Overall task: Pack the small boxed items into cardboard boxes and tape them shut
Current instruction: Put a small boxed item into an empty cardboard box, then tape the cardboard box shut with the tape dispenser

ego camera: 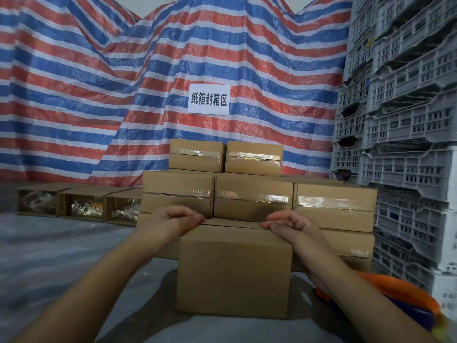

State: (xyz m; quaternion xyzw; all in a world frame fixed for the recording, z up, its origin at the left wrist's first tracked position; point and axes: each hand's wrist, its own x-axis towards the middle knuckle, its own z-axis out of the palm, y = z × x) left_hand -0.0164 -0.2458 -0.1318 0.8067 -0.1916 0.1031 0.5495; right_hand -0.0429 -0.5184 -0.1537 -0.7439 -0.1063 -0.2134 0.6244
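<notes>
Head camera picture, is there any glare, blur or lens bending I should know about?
Head view: glare shines off the clear tape on the stacked boxes; the crates at the right edge bow from wide-angle distortion; the orange thing at lower right is blurred; both hands and the front box look sharp under soft, even light.

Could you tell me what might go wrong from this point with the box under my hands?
1. The cardboard box shows no tape on the side facing the camera, and both the left hand and right hand sit at its top far edge; letting go may let the flaps spring up.
2. It sits close against the taped stack, so pushing forward could shift that stack.
</notes>
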